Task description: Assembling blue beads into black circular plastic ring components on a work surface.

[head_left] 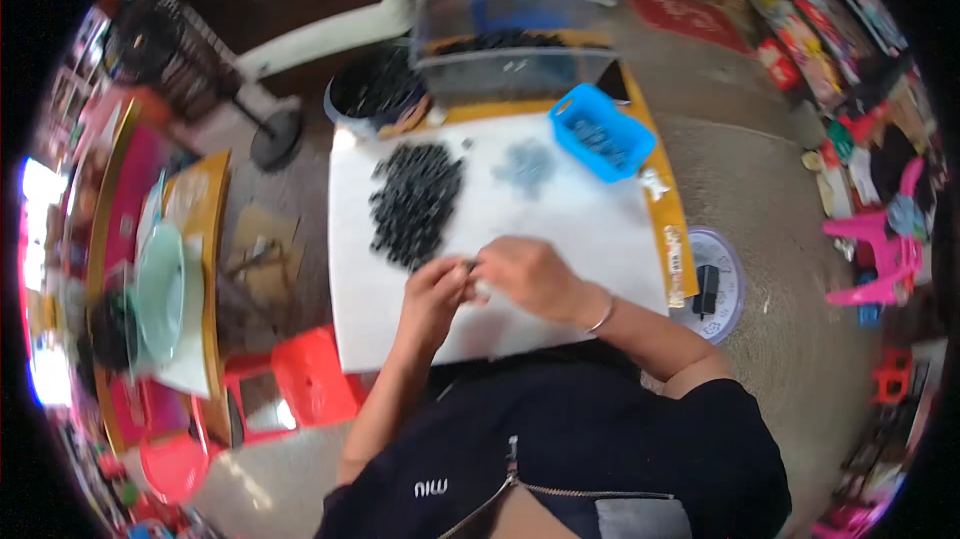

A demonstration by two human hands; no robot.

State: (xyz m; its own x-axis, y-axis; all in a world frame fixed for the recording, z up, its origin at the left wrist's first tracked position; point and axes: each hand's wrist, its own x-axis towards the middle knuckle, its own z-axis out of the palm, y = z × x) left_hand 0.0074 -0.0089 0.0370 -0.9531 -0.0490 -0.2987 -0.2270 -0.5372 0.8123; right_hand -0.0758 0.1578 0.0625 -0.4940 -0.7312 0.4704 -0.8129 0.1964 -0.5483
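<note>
My left hand (pixel 437 287) and my right hand (pixel 528 277) meet over the near part of a white tabletop (pixel 600 239). Fingers of both are pinched together around a small dark piece (pixel 470 265), mostly hidden between the fingertips. A pile of small black pieces (pixel 415 199) lies just beyond my left hand. Farther off, a spread of small greyish, see-through pieces (pixel 529 167) rests on the white surface. At the far right of the table, a blue plastic basket (pixel 642 144) contains more small pale pieces.
A transparent bin (pixel 460 79) with dark pieces stands at the table's far edge, beside a round tub (pixel 345 119) of black pieces. Red stools (pixel 315 374) are at the left, near a side table with a green basin (pixel 165 279). A white round lid-like thing (pixel 735 279) sits low at the right.
</note>
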